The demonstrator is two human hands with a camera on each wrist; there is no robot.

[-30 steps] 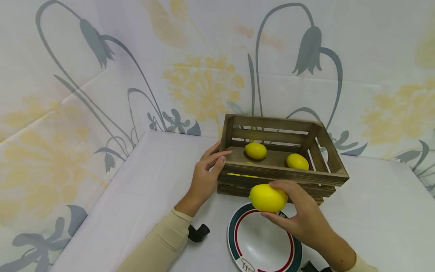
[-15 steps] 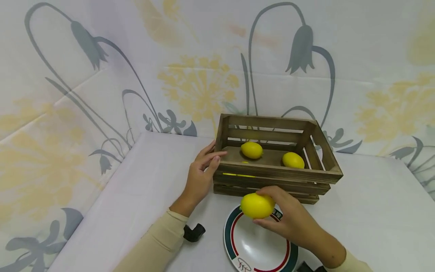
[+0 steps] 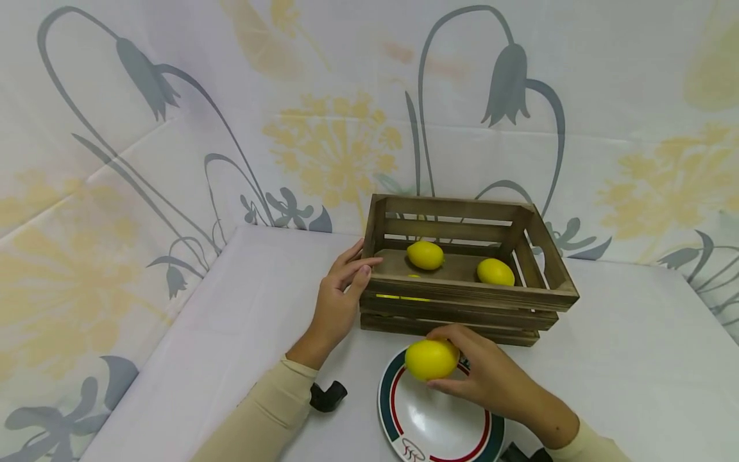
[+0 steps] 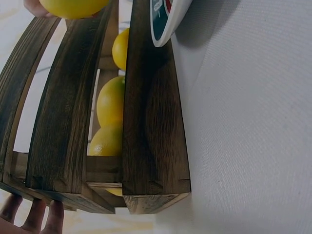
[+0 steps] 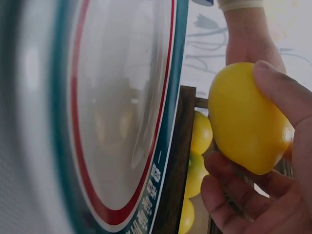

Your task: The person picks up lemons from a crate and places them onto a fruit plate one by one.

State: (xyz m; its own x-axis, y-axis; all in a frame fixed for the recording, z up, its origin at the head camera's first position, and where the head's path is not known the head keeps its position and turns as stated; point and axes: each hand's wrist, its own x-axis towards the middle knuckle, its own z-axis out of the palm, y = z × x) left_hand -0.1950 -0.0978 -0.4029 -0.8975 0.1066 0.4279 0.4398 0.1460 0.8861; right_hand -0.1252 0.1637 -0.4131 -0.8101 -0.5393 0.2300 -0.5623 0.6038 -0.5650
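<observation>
My right hand (image 3: 491, 378) grips a lemon (image 3: 432, 359), with the fingers curled over its far side and the thumb beneath it. The lemon is bright yellow, smooth and matte, oval in outline with a slightly tapered end; the right wrist view shows no blemish on the visible skin. It is held over the far rim of the plate (image 3: 392, 417), just in front of the near wall of the crate (image 3: 462, 301). The plate is white with a dark teal outer band and a thin red ring inside it, and it lies on the desk (image 3: 242, 333) close to the crate. My left hand (image 3: 337, 301) rests against the left end of the crate, fingers straight over the corner post and thumb along the top slat. The crate is of dark stained wooden slats and stands upright on the desk. Two further lemons (image 3: 425, 255) lie on its floor, one near the back centre and one to the right (image 3: 495, 272); more yellow fruit shows through the front slats. A small black object (image 3: 328, 395) lies on the desk beside my left sleeve.
</observation>
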